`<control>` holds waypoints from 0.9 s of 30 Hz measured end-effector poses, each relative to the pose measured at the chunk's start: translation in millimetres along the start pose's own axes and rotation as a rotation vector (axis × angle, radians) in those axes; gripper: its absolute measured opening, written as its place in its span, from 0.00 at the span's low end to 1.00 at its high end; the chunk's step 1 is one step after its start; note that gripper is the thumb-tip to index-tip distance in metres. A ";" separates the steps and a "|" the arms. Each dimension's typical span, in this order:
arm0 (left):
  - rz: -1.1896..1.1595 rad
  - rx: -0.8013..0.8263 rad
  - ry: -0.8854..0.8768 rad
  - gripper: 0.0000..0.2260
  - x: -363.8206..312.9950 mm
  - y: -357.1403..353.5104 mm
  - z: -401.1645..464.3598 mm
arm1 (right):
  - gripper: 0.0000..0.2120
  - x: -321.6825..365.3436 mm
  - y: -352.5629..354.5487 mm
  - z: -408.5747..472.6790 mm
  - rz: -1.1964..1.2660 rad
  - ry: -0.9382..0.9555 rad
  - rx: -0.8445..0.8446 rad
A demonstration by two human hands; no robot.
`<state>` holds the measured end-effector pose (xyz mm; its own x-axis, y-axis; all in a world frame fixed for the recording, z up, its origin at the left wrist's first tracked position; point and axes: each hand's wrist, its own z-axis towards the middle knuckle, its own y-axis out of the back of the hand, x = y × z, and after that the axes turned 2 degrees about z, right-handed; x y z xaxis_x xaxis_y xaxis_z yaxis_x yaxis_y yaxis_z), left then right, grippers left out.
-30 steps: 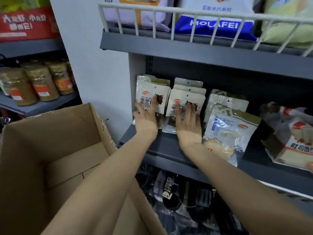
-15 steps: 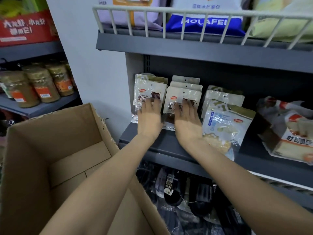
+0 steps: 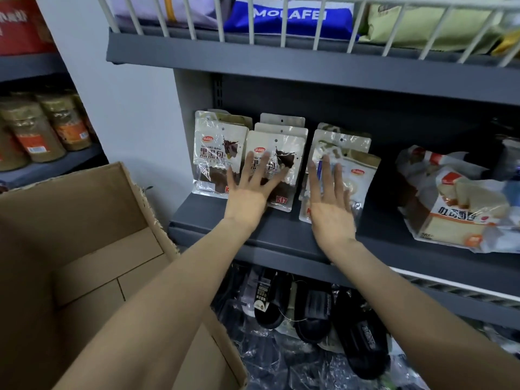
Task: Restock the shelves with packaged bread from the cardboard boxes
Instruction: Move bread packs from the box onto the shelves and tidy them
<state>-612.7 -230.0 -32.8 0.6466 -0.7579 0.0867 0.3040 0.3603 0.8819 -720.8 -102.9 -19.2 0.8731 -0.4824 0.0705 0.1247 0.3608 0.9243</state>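
**Both hands flat on the bread packs, tidying the rows**

We see the left hand in the centre of the frame, with its fingers spread and straight, lying against the front chocolate bread pack of the middle row. It grips nothing; the flat palm seems to push the pack back so it stands in line. The right hand is just to the right of it, also with straight fingers, and it rests on the white bread pack at the front of the next row. The two hands are apart, one for each row.

The packs stand upright in three short rows on the grey shelf, each pack leaning on the one behind. We judge this is so that the printed faces look to the customer. A further chocolate pack stands at the left end, touching its neighbour. At the right of the frame a bag of sliced toast lies on the same shelf, well apart from the rows.

The cardboard box is open at the lower left, near the shelf, probably for short reaches. We see no bread in the part of it that shows.
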 end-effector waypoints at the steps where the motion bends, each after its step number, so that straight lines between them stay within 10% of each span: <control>1: -0.006 -0.032 0.017 0.41 2.8 -2.1 0.3 | 0.42 -1.6 -3.2 6.3 0.011 -0.006 -0.004; 10: -0.197 0.147 0.272 0.45 -2.5 1.4 19.0 | 0.22 3.4 -10.1 48.3 0.205 -0.058 0.117; 18: -0.336 -0.081 0.300 0.43 21.1 16.6 15.2 | 0.39 17.2 -12.7 37.9 0.158 0.085 -0.259; 27: -0.253 0.109 0.305 0.39 46.9 24.3 22.6 | 0.46 30.0 -6.9 56.1 0.001 0.099 0.131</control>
<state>-590.8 -269.1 3.1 0.7437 -0.6132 -0.2664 0.4149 0.1108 0.9031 -721.8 -164.6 -2.4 0.9161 -0.3990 0.0407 0.0665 0.2513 0.9656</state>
